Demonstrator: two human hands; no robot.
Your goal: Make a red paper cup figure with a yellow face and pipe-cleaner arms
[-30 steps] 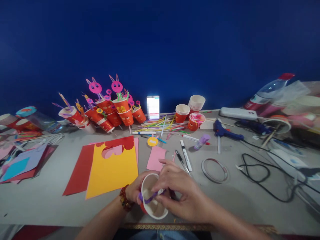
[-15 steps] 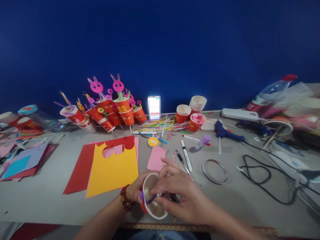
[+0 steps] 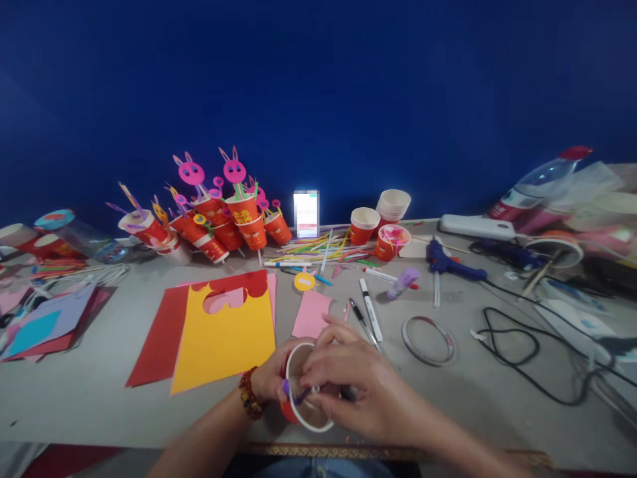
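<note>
A red and white paper cup (image 3: 290,413) tilts toward me near the table's front edge. My left hand (image 3: 271,373), with a beaded bracelet at its wrist, is wrapped round the cup's left side. A narrow purple strip (image 3: 300,398) hooks over the cup's left rim and runs inside, ending near a small white tube-like tip. At the cup's mouth, the fingers and thumb of my right hand (image 3: 361,388) close around that tip. The fingers partly cover the cup's inside. Just beyond my hands lies a pink paper piece (image 3: 312,315).
Red and yellow paper sheets (image 3: 223,338) lie to the left. On the right are a tape roll (image 3: 428,340), a blue glue gun (image 3: 450,264) and its looping black cord. Decorated cups (image 3: 243,219) and scattered straws (image 3: 323,249) line the back by the blue wall.
My right fingers have dipped slightly deeper into the cup with the purple strip. The cup has shifted and tilted very slightly. My left hand keeps its hold.
</note>
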